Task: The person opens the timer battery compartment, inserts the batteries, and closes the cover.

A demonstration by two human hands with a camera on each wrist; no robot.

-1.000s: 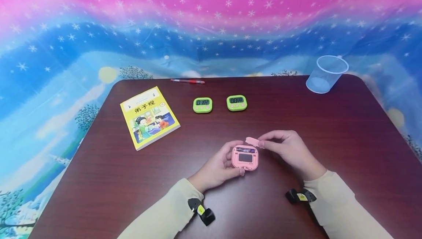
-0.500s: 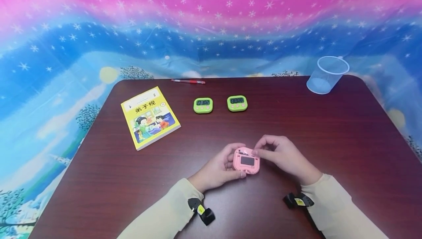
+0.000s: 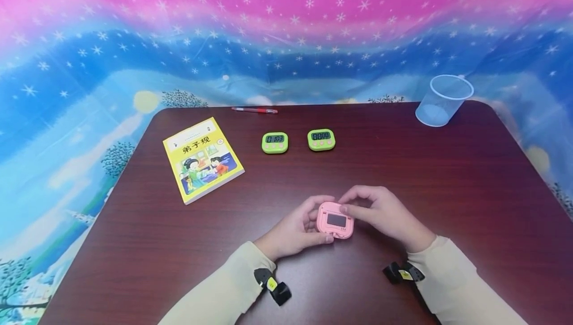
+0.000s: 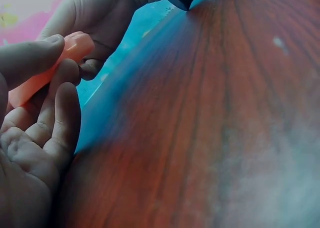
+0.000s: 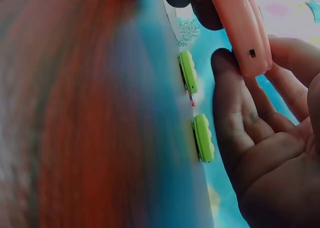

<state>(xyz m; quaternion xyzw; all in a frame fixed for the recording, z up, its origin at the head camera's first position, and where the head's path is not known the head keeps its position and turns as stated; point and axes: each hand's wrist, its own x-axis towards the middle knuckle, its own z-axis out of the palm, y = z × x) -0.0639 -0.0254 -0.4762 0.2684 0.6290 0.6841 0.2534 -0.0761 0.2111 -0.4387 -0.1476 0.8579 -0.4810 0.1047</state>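
A pink digital timer [image 3: 334, 221] is turned back side up, showing a dark rectangle in its middle. My left hand [image 3: 297, 228] grips it by the left side, thumb at the lower edge and fingers curled behind. Along its top the battery cover [image 3: 330, 207] lies over the compartment, and the battery is hidden. My right hand [image 3: 388, 211] pinches the timer's upper right corner, its thumb on the cover's right end. In the right wrist view the timer's rounded edge [image 5: 246, 32] appears side-on between the fingers.
Two green timers [image 3: 275, 143] stand behind the hands on the dark wooden table [image 3: 447, 175]. A yellow book [image 3: 203, 161] lies at the left. At the back are a red pen [image 3: 255, 110] and, on the right, a white mesh cup [image 3: 443, 102].
The right hand has brought the pink battery cover down and left onto the timer's back, covering the battery. The timer has shifted slightly toward the person; the left hand keeps its grip.
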